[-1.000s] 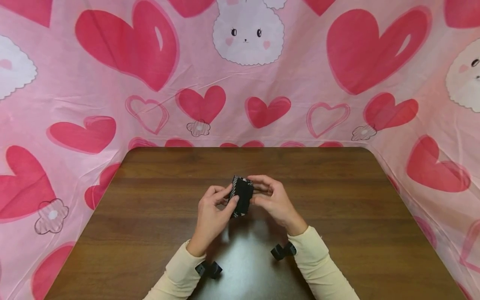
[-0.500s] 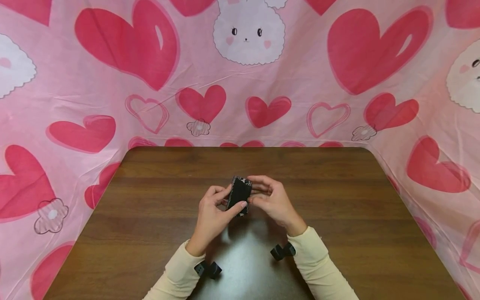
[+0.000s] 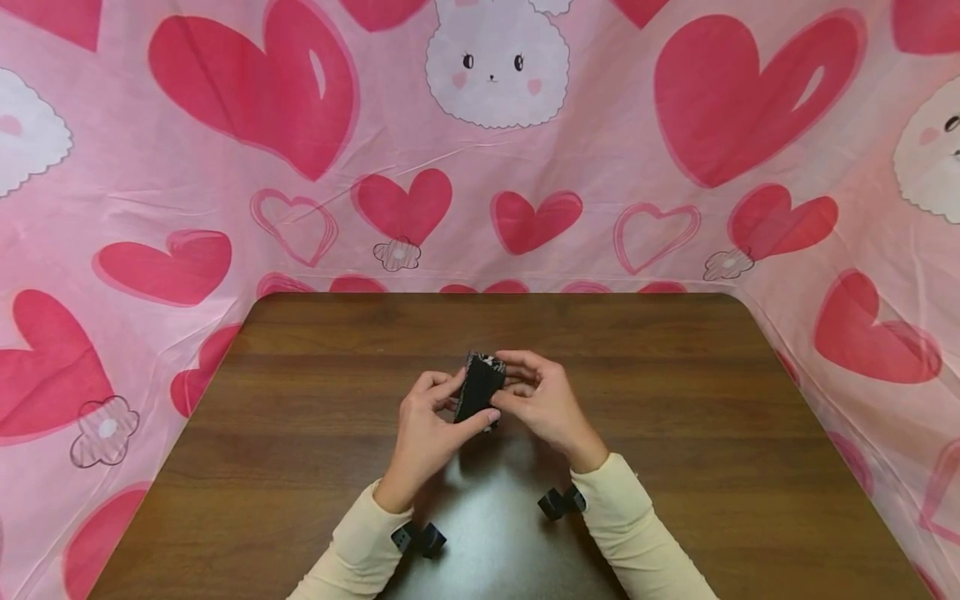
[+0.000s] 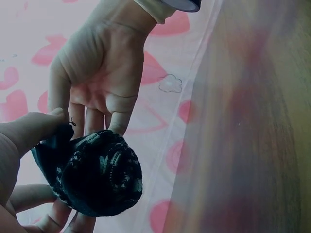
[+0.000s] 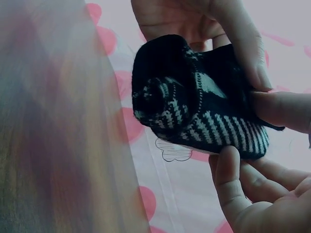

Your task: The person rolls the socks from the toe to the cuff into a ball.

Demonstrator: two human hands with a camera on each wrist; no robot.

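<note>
A rolled-up knitted sock (image 3: pixel 477 392), black with white stripes and patterning, is held above the table between both hands. My left hand (image 3: pixel 431 425) grips it from the left, thumb across the lower front and fingers behind. The right hand (image 3: pixel 543 404) pinches its right side, with the thumb on the roll's dark outer face and the fingertips along the far edge. In the left wrist view the spiral end of the sock roll (image 4: pixel 109 172) faces the camera. A loose dark flap shows beside the thumb. The right wrist view shows the striped side of the roll (image 5: pixel 228 128).
Beneath the hands lies a brown wooden table (image 3: pixel 300 467). Pink cloth (image 3: pixel 465 158) printed with hearts and rabbit faces hangs behind it and at both sides. Small black cameras (image 3: pixel 420 540) sit at the cream sleeves' cuffs.
The left thumb has slid right and down across the sock roll, which has turned slightly. The right thumb has shifted left onto the sock's front. Both wrists stay nearly in place.
</note>
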